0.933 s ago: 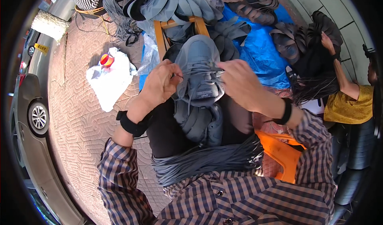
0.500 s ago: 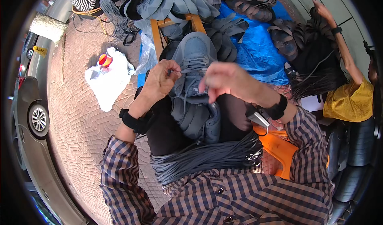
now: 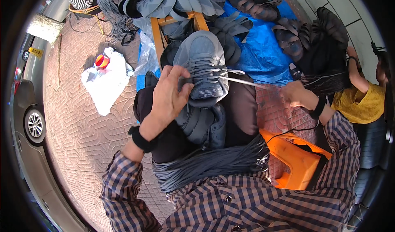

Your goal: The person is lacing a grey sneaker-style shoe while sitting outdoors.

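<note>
A grey shoe upper (image 3: 200, 47) rests toe-away over my knees, with grey laces crossing through its eyelets. My left hand (image 3: 170, 92) is bent around its left edge, thumb and forefinger curled against the side of the lacing. Out to the right, my right hand (image 3: 300, 94) is closed and slightly blurred. It holds the end of a shoelace (image 3: 242, 82), drawn taut from the eyelets on the right side. More dark grey uppers (image 3: 199, 125) lie beneath this one. Across my lap is a thick bundle of grey laces (image 3: 210, 166).
Grey uppers (image 3: 177, 0) are heaped over a wooden stool (image 3: 156, 36). Brown pieces lie on a blue tarp (image 3: 263, 59). An orange plastic stool (image 3: 302, 172) stands at my right, near a person in yellow (image 3: 356, 102). White plastic (image 3: 107, 82) lies on the paving; a car (image 3: 33, 150) is parked left.
My right hand has swung from beside the upper far to the right, pulling the lace straight. My left hand has moved onto the upper's left edge. The other person's arm has come down.
</note>
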The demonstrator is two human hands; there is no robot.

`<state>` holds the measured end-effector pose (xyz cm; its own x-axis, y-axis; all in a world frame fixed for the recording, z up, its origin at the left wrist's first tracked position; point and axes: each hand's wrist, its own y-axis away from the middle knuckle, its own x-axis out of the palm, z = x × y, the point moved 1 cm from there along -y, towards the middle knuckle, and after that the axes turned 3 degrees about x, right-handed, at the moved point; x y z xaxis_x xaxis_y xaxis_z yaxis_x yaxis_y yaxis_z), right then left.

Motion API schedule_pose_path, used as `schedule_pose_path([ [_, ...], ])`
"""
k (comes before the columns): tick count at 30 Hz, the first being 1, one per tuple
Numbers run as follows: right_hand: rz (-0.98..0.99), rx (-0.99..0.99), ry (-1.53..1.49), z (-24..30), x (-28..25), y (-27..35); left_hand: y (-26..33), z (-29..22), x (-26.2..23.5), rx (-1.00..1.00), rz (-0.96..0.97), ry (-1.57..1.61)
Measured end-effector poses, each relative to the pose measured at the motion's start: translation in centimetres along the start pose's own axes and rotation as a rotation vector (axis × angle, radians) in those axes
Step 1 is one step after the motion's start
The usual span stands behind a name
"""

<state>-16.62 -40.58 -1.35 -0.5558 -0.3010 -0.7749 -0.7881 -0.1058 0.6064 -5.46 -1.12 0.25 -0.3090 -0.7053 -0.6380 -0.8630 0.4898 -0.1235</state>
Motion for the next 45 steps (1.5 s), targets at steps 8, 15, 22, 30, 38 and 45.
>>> schedule_pose_path([
  [8,-0.713,-0.136,-0.961,11.2,-12.4,-7.2,1.5,-0.9,1.0,0.238,-0.035,-0.383],
  [15,-0.719,-0.209,-0.556,14.5,-12.1,-8.5,1.4,-0.6,1.1,0.219,-0.076,-0.223],
  [22,-0.912,-0.202,-0.232,15.3,-13.0,-8.4,3.9,-0.4,-2.2,0.147,0.042,-0.546],
  [30,-0.601,-0.173,-0.654,11.5,-12.6,-9.7,7.7,4.1,-8.7,-0.088,-0.07,-0.416],
  [38,-0.558,-0.229,-0.863,15.1,-11.8,-7.9,12.6,11.3,-13.5,-0.131,-0.126,-0.489],
  [45,-0.394,-0.192,-1.014,14.4,-11.4,-7.2,5.0,0.9,-5.3,0.002,-0.086,-0.155],
])
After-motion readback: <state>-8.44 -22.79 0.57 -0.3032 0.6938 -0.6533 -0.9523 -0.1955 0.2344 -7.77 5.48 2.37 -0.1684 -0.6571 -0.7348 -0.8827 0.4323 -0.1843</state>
